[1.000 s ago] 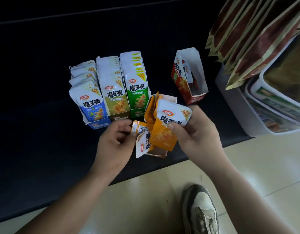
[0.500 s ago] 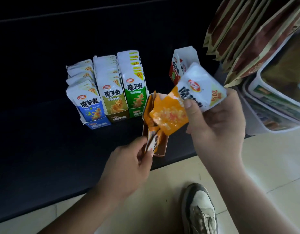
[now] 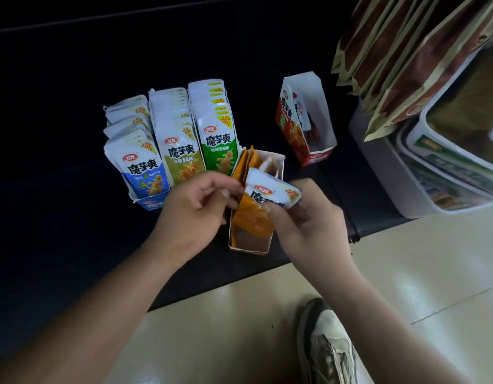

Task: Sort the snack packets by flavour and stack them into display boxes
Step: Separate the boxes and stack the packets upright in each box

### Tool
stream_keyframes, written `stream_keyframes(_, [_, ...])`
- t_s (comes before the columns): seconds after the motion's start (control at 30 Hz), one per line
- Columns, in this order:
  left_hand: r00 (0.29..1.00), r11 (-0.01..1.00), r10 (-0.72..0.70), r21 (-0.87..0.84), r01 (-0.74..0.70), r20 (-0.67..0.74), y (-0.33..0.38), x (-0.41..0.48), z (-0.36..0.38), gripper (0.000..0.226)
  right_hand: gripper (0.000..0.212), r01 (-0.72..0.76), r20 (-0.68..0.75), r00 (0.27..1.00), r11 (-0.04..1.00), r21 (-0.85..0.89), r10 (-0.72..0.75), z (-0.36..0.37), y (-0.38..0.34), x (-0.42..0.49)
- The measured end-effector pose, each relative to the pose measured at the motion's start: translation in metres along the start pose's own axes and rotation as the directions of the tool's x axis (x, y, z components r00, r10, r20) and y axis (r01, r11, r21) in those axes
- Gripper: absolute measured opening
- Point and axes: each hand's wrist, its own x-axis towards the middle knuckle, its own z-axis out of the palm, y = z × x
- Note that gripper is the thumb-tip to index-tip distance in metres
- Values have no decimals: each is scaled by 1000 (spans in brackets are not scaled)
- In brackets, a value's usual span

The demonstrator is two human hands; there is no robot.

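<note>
Dark matte shelf (image 3: 73, 245), right hand (image 3: 309, 231) pinching glossy orange packet (image 3: 267, 195), left hand (image 3: 195, 209) curled, hold unclear

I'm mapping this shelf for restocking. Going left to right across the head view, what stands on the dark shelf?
blue packets → olive packets → green packets → orange-packet box → red box → white tub

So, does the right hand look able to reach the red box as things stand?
Probably yes: the red box stands beyond the right hand with bare shelf between, though that hand holds an orange packet.
</note>
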Motion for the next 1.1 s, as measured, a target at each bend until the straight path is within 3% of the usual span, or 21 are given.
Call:
stream_keyframes(0.1, [984,998,-47,33,54,-173,-29,-14,1,24,20,-33,-6,999,997,-66,33,7,9,1])
stream_keyframes(0.2, [988,967,-142,203,151,-61,-53,-30,13,21,22,-20,7,1000,976,-218,23,13,21,4])
stream_keyframes(0.3, [978,970,-205,130,207,-33,-62,-37,20,13,25,6,8,1000,965,-260,-4,19,32,6])
stream_keyframes(0.43, [972,969,-233,76,234,-13,-57,-39,19,24,26,20,29,999,973,-228,-13,22,41,5])
stream_keyframes(0.53, [967,963,-254,90,254,-9,-54,-38,17,20,29,15,14,1000,972,-233,-12,21,44,5])
stream_keyframes(0.67, [980,959,-196,200,201,-41,-56,-38,21,10,33,-61,0,998,973,-224,63,20,49,8])
stream_keyframes(0.93, [999,873,-50,485,48,-9,-49,-35,23,26,33,-39,-1,999,967,-252,40,21,53,6])
stream_keyframes(1.1, [979,785,195,608,-116,-65,-24,-30,9,24,29,-17,-9,1000,967,-253,16,21,51,8])
